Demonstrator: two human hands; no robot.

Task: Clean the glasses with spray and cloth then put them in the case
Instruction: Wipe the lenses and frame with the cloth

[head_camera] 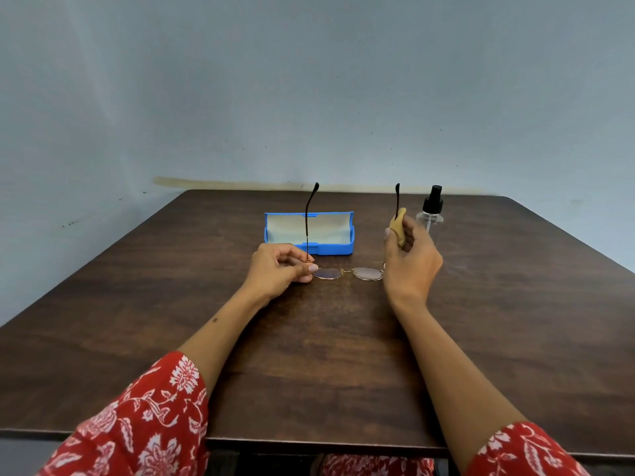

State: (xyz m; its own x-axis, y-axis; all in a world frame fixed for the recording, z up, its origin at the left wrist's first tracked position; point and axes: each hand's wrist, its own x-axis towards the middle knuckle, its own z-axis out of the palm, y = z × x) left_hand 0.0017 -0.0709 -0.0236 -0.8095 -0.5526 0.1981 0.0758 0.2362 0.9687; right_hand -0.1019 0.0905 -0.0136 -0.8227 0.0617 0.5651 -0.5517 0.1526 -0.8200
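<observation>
Glasses: left hand pinches hinge, right hand rubs temple with cloth (wiping underway); open case, 12 o'clock, awaits.

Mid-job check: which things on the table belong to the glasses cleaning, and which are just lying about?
Belongs to the job:
glasses, pinched by left hand
tan cloth, in right hand
spray bottle
open blue case

Lying about:
nothing else on the wooden table

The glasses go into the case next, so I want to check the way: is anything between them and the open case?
Nothing visible. The glasses, held by the left hand and right hand, sit just in front of the open blue case. The spray bottle stands off to the right.
</observation>
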